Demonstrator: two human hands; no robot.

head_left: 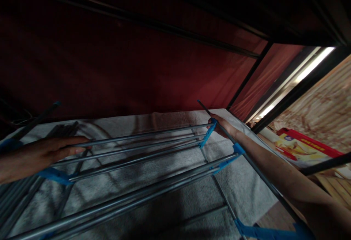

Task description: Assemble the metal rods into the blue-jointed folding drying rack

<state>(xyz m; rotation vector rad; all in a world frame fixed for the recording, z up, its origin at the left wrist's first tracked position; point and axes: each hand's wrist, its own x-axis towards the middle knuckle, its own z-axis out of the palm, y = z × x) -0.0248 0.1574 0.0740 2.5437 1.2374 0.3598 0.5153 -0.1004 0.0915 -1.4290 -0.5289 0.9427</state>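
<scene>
A metal rack [142, 148] of long grey tubes and blue plastic connectors lies across a pale blanket [241, 189]. My left hand [46, 151] rests on the tubes at the rack's left end, fingers stretched along them, just above a blue connector [55, 176]. My right hand [222, 125] is at the right end, fingers curled round a dark upright rod [246, 159] beside another blue connector [208, 133]. My right forearm runs along that rod toward the lower right.
Dark red fabric [137, 68] and black frame bars close in overhead and behind. At the right, a lit gap, a patterned wall [323, 105] and a red and yellow box [301, 147]. More blue connectors sit at the bottom right [255, 231].
</scene>
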